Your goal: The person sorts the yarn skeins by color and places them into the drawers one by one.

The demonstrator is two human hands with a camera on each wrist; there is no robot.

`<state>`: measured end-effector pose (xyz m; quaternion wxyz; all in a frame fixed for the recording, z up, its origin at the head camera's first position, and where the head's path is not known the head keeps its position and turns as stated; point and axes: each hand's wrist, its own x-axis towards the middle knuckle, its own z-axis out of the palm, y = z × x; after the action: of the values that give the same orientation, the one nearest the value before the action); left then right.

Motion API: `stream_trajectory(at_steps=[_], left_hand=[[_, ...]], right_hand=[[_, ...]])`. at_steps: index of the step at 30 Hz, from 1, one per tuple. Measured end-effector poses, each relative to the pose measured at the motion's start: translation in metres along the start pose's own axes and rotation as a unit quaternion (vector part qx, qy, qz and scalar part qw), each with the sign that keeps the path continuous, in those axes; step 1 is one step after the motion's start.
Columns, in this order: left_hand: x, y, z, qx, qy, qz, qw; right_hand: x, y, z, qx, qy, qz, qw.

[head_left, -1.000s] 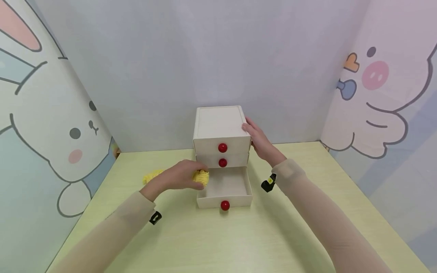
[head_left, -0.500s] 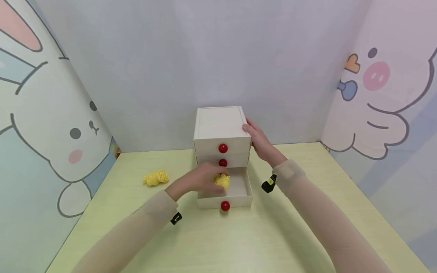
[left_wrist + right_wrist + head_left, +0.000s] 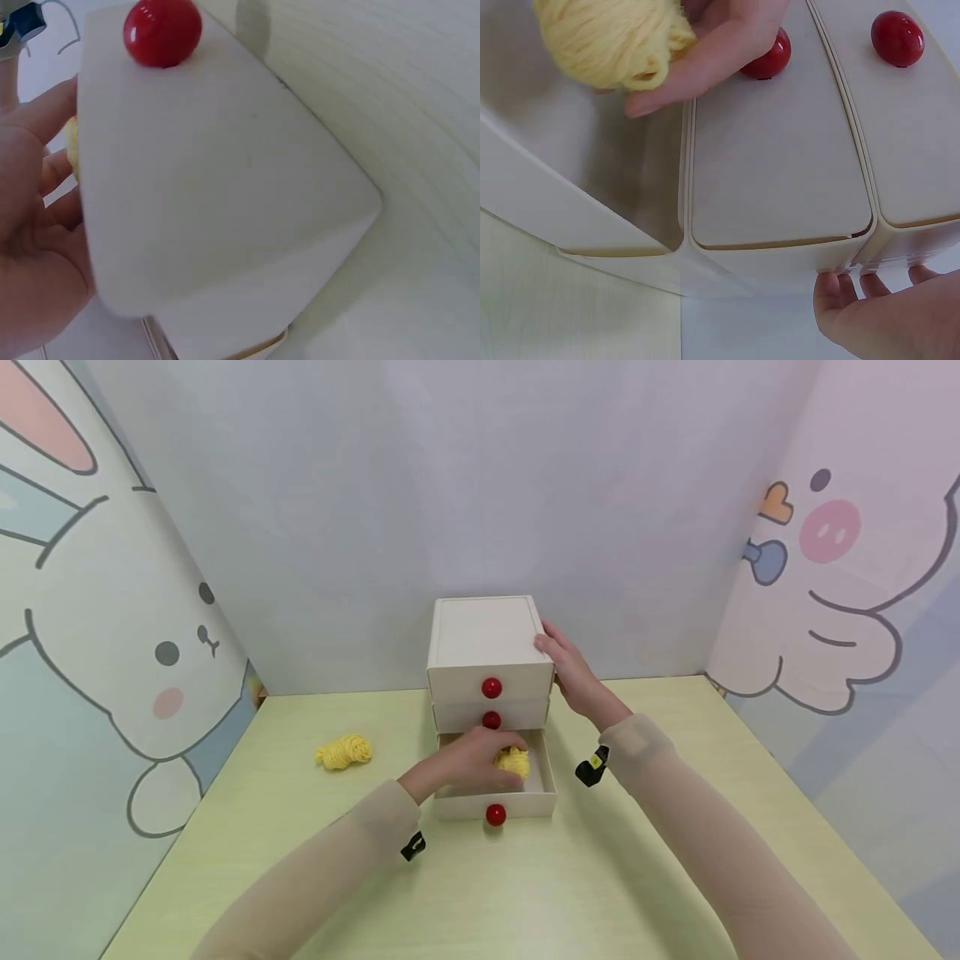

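Note:
A white three-drawer box (image 3: 483, 631) stands on the table, its bottom drawer (image 3: 453, 807) pulled out. Over that drawer's opening my left hand (image 3: 467, 762) holds a small bundle of yellow yarn (image 3: 514, 763) between thumb and fingers. In the right wrist view the yarn (image 3: 607, 37) is seen close up, with loose loops at one end; whether it touches the drawer floor I cannot tell. My right hand (image 3: 576, 678) rests against the box's right side, with its thumb at the top edge. Its fingertips (image 3: 829, 289) touch the side wall in the right wrist view.
Another bundle of yellow yarn (image 3: 343, 752) lies on the table left of the box. Red round knobs (image 3: 492, 687) stick out from the drawer fronts. The two upper drawers are closed. A grey-white wall (image 3: 337, 527) rises behind, with cartoon-printed panels at both sides.
My left hand has carried the yarn rightward from the drawer's left side to above its opening, uncovering the other bundle on the table. The right hand stays against the box.

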<state>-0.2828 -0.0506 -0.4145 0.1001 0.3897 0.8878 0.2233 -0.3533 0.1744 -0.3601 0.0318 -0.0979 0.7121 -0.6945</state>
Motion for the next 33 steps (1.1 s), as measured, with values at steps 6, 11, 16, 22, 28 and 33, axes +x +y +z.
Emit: stream_trajectory(at_steps=[6,11,16,22,28,33], left_hand=[[0.008,0.004,0.009,0.014,-0.014,0.028,0.9994],[0.014,0.006,0.015,0.015,-0.016,0.035,0.9991],[0.016,0.003,0.018,0.015,-0.025,0.03,0.9991],[0.012,-0.001,0.017,0.015,-0.025,0.029,0.9992],[-0.003,-0.003,0.005,0.002,-0.018,0.02,0.9996],[-0.017,-0.004,-0.013,-0.001,-0.017,0.007,0.9998]], right_hand=[[-0.001,0.0,0.001,0.002,0.001,-0.002,1.0],[-0.002,-0.001,0.002,0.004,0.0,0.001,1.0],[-0.002,-0.001,0.001,0.005,-0.002,0.006,1.0],[-0.001,-0.002,0.001,0.001,-0.004,-0.002,1.0],[-0.002,-0.003,0.002,0.005,-0.003,0.0,1.0],[-0.001,-0.001,0.002,0.005,-0.002,-0.002,1.0]])
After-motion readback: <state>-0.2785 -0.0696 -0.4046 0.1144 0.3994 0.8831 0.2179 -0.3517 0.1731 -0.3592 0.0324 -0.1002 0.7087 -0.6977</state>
